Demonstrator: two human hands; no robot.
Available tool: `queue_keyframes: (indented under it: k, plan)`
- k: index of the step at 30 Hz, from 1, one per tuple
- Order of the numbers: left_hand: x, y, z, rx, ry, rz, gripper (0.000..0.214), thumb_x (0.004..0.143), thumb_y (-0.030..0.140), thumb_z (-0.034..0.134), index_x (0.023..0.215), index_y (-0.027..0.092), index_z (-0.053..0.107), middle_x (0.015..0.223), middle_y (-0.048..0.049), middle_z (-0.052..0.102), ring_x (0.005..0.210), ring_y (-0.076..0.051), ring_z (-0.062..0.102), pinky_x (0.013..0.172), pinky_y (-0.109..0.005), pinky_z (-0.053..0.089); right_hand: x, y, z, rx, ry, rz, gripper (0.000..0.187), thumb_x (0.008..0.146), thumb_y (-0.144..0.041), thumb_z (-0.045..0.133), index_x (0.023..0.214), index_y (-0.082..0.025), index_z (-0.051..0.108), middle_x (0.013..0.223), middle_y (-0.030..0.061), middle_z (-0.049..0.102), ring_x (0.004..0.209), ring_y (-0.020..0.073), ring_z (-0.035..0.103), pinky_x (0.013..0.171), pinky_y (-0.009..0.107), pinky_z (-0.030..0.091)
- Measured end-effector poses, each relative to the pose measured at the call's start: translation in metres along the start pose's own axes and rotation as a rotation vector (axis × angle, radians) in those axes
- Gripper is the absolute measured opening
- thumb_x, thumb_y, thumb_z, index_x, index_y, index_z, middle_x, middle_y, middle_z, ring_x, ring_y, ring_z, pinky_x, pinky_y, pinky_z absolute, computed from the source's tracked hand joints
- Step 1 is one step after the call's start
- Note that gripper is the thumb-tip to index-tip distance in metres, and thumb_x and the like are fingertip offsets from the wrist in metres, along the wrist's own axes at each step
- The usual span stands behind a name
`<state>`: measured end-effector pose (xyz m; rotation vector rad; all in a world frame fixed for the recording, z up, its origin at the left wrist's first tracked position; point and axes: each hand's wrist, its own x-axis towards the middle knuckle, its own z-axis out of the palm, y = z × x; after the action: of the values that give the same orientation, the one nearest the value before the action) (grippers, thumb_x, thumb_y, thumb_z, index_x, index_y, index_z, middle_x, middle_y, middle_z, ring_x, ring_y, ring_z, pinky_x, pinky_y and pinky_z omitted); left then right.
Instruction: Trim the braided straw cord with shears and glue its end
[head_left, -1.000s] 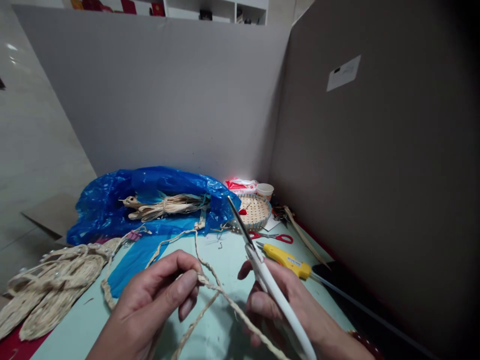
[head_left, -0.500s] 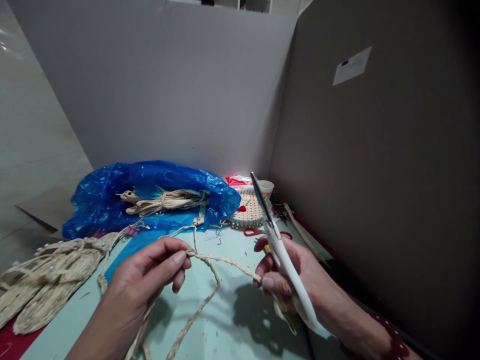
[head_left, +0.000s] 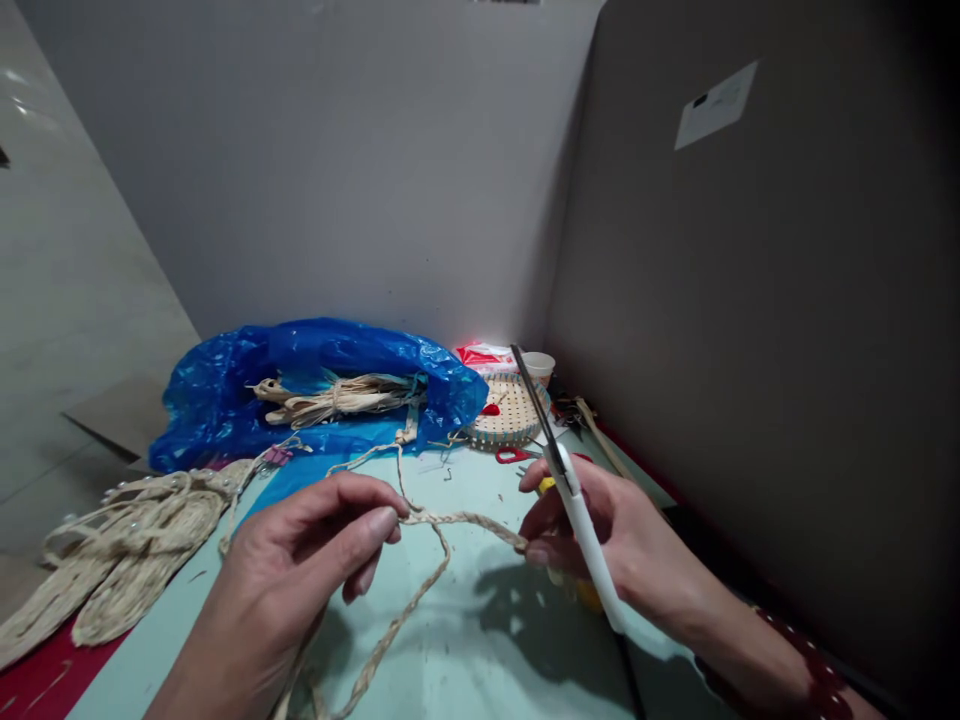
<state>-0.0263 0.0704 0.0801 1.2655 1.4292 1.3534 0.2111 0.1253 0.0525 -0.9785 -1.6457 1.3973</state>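
Note:
A braided straw cord [head_left: 469, 519] stretches between my two hands above the pale green tabletop. My left hand [head_left: 322, 555] pinches it between thumb and forefinger. The cord's other end is between the thumb and fingers of my right hand [head_left: 592, 525]. That same hand also carries a pair of white-handled scissors [head_left: 589, 540], blades pointing up and away. From near the left fingertips another length of braid [head_left: 401, 630] loops down toward the near edge. A thinner strand runs back toward the blue bag. My right palm hides part of a yellow object [head_left: 549, 485].
A blue plastic bag [head_left: 217, 390] at the back holds a tied straw bundle [head_left: 341, 398]. Woven straw sandals with beads [head_left: 142, 550] lie at left. Behind my right hand are a round woven piece [head_left: 510, 405], a cup [head_left: 538, 367] and red-handled scissors [head_left: 514, 455]. Grey partitions [head_left: 360, 180] enclose the table.
The view has shifted a little, so things appear slightly farther right. The stretch of cord between my hands sags more, and the scissors have turned to show their blades more edge-on.

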Motion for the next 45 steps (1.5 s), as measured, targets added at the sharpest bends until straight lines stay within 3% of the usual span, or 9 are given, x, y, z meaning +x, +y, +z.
queue_keyframes:
  k: [6, 12, 16, 19, 25, 32, 36, 40, 45]
  plan:
    - [-0.003, 0.001, 0.001, -0.100, -0.044, 0.001, 0.015, 0.080, 0.039, 0.067, 0.075, 0.026, 0.069, 0.071, 0.0044, 0.064, 0.058, -0.011, 0.050, 0.051, -0.017, 0.042, 0.001, 0.004, -0.001, -0.061, 0.091, -0.068, 0.033, 0.070, -0.025, 0.081, 0.093, -0.020, 0.057, 0.078, -0.0012, 0.071, 0.070, 0.0142, 0.064, 0.064, 0.024, 0.050]
    - [-0.005, -0.001, 0.003, -0.026, -0.073, 0.016, 0.022, 0.083, 0.046, 0.065, 0.076, 0.025, 0.067, 0.049, 0.0054, 0.059, 0.051, -0.009, 0.049, 0.052, -0.015, 0.039, 0.003, 0.010, -0.003, -0.059, 0.190, -0.132, 0.033, 0.069, -0.026, 0.081, 0.091, -0.021, 0.057, 0.077, -0.0022, 0.069, 0.069, 0.0133, 0.061, 0.062, 0.023, 0.048]
    - [-0.005, 0.000, 0.005, -0.100, -0.144, -0.108, 0.028, 0.077, 0.049, 0.072, 0.076, 0.022, 0.067, 0.043, 0.0065, 0.052, 0.042, -0.005, 0.039, 0.044, -0.014, 0.029, 0.006, 0.011, -0.004, -0.097, 0.303, -0.167, 0.025, 0.074, -0.028, 0.077, 0.089, -0.021, 0.058, 0.079, -0.0002, 0.069, 0.069, 0.0149, 0.061, 0.060, 0.024, 0.048]
    - [-0.004, 0.001, 0.007, -0.237, -0.169, -0.167, 0.029, 0.068, 0.044, 0.082, 0.075, 0.021, 0.066, 0.054, 0.0067, 0.059, 0.039, -0.001, 0.034, 0.041, -0.013, 0.025, 0.007, 0.013, -0.005, -0.119, 0.371, -0.207, 0.020, 0.075, -0.023, 0.075, 0.086, -0.021, 0.059, 0.079, -0.0006, 0.069, 0.072, 0.0149, 0.062, 0.063, 0.024, 0.049]
    - [-0.004, -0.008, 0.007, -0.329, -0.322, -0.366, 0.030, 0.070, 0.030, 0.084, 0.094, 0.018, 0.070, 0.067, -0.0020, 0.071, 0.041, -0.003, 0.046, 0.041, -0.013, 0.037, 0.008, 0.014, -0.006, -0.134, 0.423, -0.261, 0.020, 0.075, -0.025, 0.077, 0.085, -0.021, 0.060, 0.079, -0.0017, 0.067, 0.069, 0.0134, 0.060, 0.060, 0.022, 0.046]
    - [-0.006, -0.011, 0.013, -0.420, -0.487, -0.518, 0.021, 0.070, 0.030, 0.084, 0.082, 0.015, 0.077, 0.067, -0.0046, 0.072, 0.040, -0.003, 0.050, 0.039, -0.013, 0.041, 0.010, 0.019, -0.006, -0.146, 0.384, -0.236, 0.018, 0.079, -0.021, 0.069, 0.094, -0.021, 0.058, 0.084, 0.0005, 0.068, 0.073, 0.0164, 0.063, 0.066, 0.027, 0.052]
    - [-0.006, -0.011, 0.014, -0.546, -0.467, -0.515, 0.019, 0.067, 0.027, 0.087, 0.080, 0.016, 0.078, 0.066, -0.0046, 0.071, 0.041, -0.002, 0.047, 0.041, -0.011, 0.039, 0.010, 0.022, -0.008, -0.212, 0.337, -0.232, 0.017, 0.085, -0.024, 0.062, 0.101, -0.021, 0.059, 0.091, 0.0013, 0.064, 0.080, 0.0171, 0.063, 0.074, 0.030, 0.054]
    - [-0.006, -0.011, 0.013, -0.617, -0.355, -0.512, 0.022, 0.060, 0.027, 0.090, 0.075, 0.019, 0.077, 0.065, -0.0038, 0.070, 0.048, -0.005, 0.052, 0.045, -0.012, 0.041, 0.004, 0.017, -0.009, -0.457, 0.456, -0.247, 0.018, 0.086, -0.025, 0.060, 0.103, -0.022, 0.057, 0.080, -0.0014, 0.061, 0.068, 0.0155, 0.057, 0.062, 0.026, 0.047]
    - [-0.006, 0.000, 0.013, -0.579, -0.178, -0.445, 0.022, 0.059, 0.024, 0.090, 0.073, 0.018, 0.074, 0.064, -0.0003, 0.067, 0.046, -0.003, 0.045, 0.045, -0.014, 0.039, -0.009, 0.013, -0.003, -0.764, 0.337, -0.488, 0.043, 0.079, -0.022, 0.062, 0.120, -0.023, 0.049, 0.081, 0.0008, 0.062, 0.066, 0.0178, 0.057, 0.060, 0.029, 0.043]
